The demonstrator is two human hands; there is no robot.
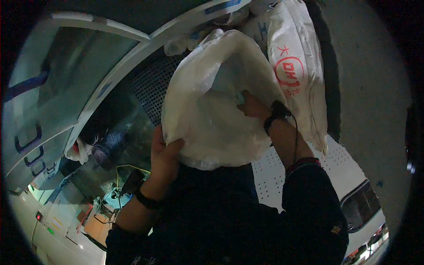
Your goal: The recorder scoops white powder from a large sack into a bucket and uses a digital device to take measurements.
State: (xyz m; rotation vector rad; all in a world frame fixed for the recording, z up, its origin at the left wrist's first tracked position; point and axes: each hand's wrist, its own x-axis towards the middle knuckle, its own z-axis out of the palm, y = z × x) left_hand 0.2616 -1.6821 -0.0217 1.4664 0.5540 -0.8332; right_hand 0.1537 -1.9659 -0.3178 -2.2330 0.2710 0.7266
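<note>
A large whitish sack with a shiny plastic liner (194, 110) stands wide open in front of me, its mouth facing up. My left hand (165, 150) grips the sack's rim at the near left, thumb on the inner side and fingers outside. Reaching over the right side of the rim, my right hand (254, 106) is inside the mouth. Its fingers are curled, and a small pale bluish patch shows at their tips; I cannot make out what it is. The bottom of the sack is in shadow, and its contents are unclear.
A white woven sack with red markings (296, 70) leans close on the right. Left of the open sack is a dark perforated panel (152, 88). A pale curved frame (101, 70) arches over the left side. A cardboard box (97, 227) and blue bundle (115, 198) sit lower left.
</note>
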